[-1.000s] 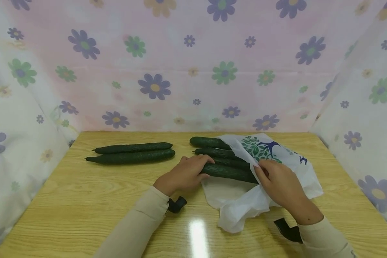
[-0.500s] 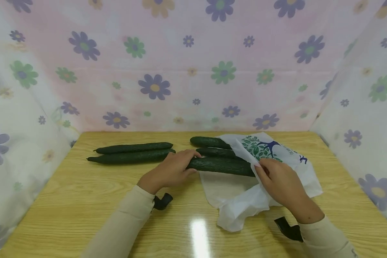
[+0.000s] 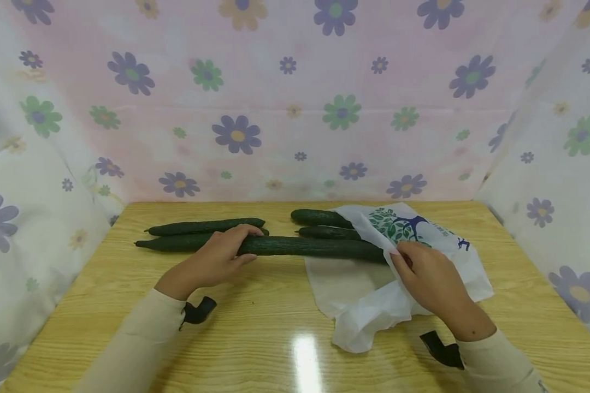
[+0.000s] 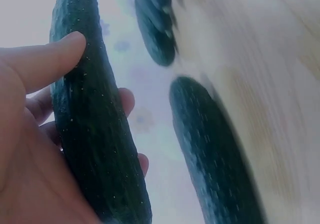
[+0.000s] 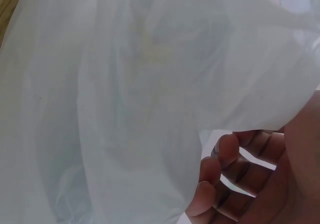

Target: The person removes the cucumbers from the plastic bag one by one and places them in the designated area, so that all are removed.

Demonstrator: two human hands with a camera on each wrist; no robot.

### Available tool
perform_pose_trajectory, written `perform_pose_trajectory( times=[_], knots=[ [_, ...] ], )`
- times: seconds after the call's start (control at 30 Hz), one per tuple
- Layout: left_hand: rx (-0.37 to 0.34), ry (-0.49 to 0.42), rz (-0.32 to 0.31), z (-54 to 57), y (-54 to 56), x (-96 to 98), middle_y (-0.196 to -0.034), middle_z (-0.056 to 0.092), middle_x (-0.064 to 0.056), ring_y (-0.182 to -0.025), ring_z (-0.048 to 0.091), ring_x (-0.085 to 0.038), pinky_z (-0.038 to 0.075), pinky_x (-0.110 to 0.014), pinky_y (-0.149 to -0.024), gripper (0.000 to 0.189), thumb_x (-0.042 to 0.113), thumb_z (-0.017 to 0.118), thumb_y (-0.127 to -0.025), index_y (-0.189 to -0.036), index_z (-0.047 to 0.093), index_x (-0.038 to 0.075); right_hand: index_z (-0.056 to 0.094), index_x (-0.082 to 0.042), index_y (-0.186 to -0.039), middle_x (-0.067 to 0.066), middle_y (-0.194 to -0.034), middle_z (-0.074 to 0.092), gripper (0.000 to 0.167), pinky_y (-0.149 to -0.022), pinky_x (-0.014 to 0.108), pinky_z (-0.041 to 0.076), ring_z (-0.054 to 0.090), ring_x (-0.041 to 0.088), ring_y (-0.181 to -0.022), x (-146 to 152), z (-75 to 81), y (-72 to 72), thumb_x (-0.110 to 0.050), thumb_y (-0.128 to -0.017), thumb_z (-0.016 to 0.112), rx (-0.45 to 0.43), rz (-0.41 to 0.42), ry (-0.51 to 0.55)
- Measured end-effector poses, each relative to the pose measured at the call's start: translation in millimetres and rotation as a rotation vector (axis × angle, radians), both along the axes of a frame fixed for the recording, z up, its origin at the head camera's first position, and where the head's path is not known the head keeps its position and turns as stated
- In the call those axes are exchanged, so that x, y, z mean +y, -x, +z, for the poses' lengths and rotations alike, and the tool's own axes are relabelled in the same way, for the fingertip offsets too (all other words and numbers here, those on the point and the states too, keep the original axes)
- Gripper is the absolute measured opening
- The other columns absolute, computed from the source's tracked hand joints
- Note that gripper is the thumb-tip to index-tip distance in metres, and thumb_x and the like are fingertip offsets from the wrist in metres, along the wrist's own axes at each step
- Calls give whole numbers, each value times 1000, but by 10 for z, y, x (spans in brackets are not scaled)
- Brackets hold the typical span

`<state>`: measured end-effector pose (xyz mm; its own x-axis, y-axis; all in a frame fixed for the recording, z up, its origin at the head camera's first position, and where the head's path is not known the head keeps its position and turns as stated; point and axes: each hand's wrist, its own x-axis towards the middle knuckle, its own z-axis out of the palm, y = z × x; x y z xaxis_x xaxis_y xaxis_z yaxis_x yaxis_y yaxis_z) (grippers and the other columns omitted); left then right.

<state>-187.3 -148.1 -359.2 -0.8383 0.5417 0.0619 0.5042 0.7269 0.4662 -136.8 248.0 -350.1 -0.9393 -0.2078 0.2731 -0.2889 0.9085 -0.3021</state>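
My left hand (image 3: 213, 259) grips a long dark green cucumber (image 3: 305, 245) near its left end; its right end is hidden inside a white plastic bag (image 3: 447, 267) printed with a tree. In the left wrist view the thumb lies across the bumpy cucumber (image 4: 95, 114), fingers wrapped behind it. At the bag's mouth, my right hand (image 3: 430, 275) pinches the edge and holds it up. Two more cucumbers, a thick one (image 3: 319, 217) and a thinner one (image 3: 329, 233), poke out of the bag. The right wrist view is mostly filled by the bag's plastic (image 5: 135, 98).
Left of the bag, two cucumbers lie side by side on the wooden table (image 3: 255, 338), the rear one (image 3: 201, 226) and the front one (image 3: 172, 243) partly behind my left hand. A flowered curtain (image 3: 275, 98) encloses the table's back and sides.
My left hand has moved left, drawing the cucumber lengthwise out of the bag, so much more of it shows. My right hand stays at the bag's edge.
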Motion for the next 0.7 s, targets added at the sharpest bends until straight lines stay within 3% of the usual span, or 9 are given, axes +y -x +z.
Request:
perform_pose_trajectory(
  times=[0.23,0.43,0.53,0.6,0.7],
  knots=[
    [-37,-28,45,6,-82,-323,-147,51,-5,-133,53,-27,33,-63,-110,47,21,62,-101,-144,45,14,50,-15,-72,-2,-63,40,31,-52,26,29,38,12,-55,2,-17,4,-19,-102,57,-2,-4,3],
    [1,16,55,-21,-177,-628,-143,54,-7,-128,56,-29,34,-63,-106,46,19,63,-100,-142,46,12,50,-15,-71,-1,-62,40,31,-52,26,30,38,13,-55,7,-32,4,-18,-102,57,-2,-9,-11],
    [26,34,66,-32,-233,-784,-140,57,-8,-117,61,-26,36,-62,-102,45,16,64,-99,-141,47,11,50,-15,-72,-1,-62,40,31,-52,26,30,38,12,-55,7,-37,11,-18,-101,58,4,-4,-7],
    [37,44,79,-39,-271,-881,-138,58,-9,-101,63,-17,38,-60,-98,45,16,65,-99,-140,48,11,50,-15,-72,-2,-62,40,31,-52,26,30,38,12,-55,5,-38,16,-18,-102,58,7,1,-3],
    [50,53,85,-47,-315,-1010,-135,59,-10,-80,56,-5,44,-49,-87,44,14,65,-98,-139,48,8,50,-15,-71,-2,-62,39,31,-51,25,29,37,11,-54,-1,-39,23,-17,-101,58,16,6,0]
  ],
)
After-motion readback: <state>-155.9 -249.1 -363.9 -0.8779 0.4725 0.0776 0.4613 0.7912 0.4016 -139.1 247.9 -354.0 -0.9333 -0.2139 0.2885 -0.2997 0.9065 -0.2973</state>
